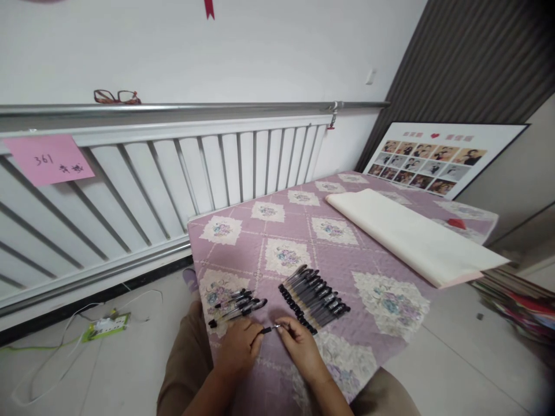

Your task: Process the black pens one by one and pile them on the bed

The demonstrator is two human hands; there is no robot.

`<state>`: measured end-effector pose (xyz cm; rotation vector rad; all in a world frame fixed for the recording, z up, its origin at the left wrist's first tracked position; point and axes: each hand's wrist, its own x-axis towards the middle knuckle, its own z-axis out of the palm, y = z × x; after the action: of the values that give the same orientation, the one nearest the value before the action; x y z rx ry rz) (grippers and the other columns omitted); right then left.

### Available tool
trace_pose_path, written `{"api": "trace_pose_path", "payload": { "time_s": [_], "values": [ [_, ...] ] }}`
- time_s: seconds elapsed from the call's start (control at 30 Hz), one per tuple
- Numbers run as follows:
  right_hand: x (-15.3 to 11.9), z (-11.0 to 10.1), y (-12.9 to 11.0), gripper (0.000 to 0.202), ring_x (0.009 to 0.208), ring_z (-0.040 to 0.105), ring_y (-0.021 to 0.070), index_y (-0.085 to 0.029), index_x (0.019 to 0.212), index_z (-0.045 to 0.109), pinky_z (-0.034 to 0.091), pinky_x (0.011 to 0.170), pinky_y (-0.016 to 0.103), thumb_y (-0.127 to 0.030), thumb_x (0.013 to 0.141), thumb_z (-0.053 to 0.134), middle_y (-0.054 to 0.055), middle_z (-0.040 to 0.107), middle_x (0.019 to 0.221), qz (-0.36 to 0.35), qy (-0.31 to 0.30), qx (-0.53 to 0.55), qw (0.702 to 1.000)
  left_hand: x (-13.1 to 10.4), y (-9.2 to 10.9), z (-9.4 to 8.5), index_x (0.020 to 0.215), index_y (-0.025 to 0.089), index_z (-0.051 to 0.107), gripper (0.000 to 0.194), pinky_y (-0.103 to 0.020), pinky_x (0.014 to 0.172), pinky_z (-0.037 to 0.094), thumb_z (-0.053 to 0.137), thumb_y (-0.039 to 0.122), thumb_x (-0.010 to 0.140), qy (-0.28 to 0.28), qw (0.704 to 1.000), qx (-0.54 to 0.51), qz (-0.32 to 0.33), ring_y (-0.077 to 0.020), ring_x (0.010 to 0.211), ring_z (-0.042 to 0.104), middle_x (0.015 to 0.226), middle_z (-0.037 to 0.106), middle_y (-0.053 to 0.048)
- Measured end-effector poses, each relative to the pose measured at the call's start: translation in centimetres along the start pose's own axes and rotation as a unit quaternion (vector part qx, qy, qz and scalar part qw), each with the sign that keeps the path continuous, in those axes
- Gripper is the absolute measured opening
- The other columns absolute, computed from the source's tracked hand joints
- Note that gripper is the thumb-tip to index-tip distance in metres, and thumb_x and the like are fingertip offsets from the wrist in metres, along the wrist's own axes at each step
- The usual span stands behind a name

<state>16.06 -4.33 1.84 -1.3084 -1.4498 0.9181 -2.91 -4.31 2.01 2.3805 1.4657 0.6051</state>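
Observation:
My left hand (239, 345) is closed on a black pen (267, 330) near the table's front edge. With thumb and fingers pinched, my right hand (299, 342) grips the pen's silvery tip end. Whether a small separate part sits in those right fingertips is too small to tell. Just beyond my left hand lies a loose group of several black-capped pens (237, 306). Beyond my right hand, a neat slanted row of several dark pens (314, 297) lies side by side, with small black pieces along its near-left edge.
A purple floral cloth (299, 228) covers the table. Folded cream paper (411, 237) lies at the right, before a photo board (433, 156). A white radiator (208, 167) runs along the wall. On the floor at left are a power strip (107, 327) and cables.

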Motion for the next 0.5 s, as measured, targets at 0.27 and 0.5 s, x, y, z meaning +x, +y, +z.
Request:
{"api": "trace_pose_path", "payload": {
  "time_s": [0.27,0.5],
  "values": [
    [0.2,-0.6,-1.2,0.016,0.075,0.064,0.0174,-0.022,0.084,0.07,0.05,0.073,0.028,-0.031,0.079,0.057,0.001,0.07,0.08,0.005,-0.074,-0.024,0.997,0.0,0.1,-0.1,0.1,0.026,0.064,0.022,-0.035,0.081,0.038,0.045,0.026,0.09,-0.014,1.0,-0.014,-0.002,-0.0205,0.089,0.055,0.091,0.062,-0.003],
    [0.3,-0.6,-0.6,0.018,0.071,0.061,0.0169,-0.022,0.088,0.069,0.048,0.067,0.027,-0.028,0.075,0.058,0.0,0.067,0.075,0.023,-0.081,-0.023,0.996,0.0,0.6,-0.5,0.095,0.025,0.063,0.018,-0.033,0.08,0.036,0.046,0.026,0.089,-0.017,1.0,-0.013,-0.003,-0.0186,0.088,0.055,0.09,0.061,-0.001]
  ]
}}
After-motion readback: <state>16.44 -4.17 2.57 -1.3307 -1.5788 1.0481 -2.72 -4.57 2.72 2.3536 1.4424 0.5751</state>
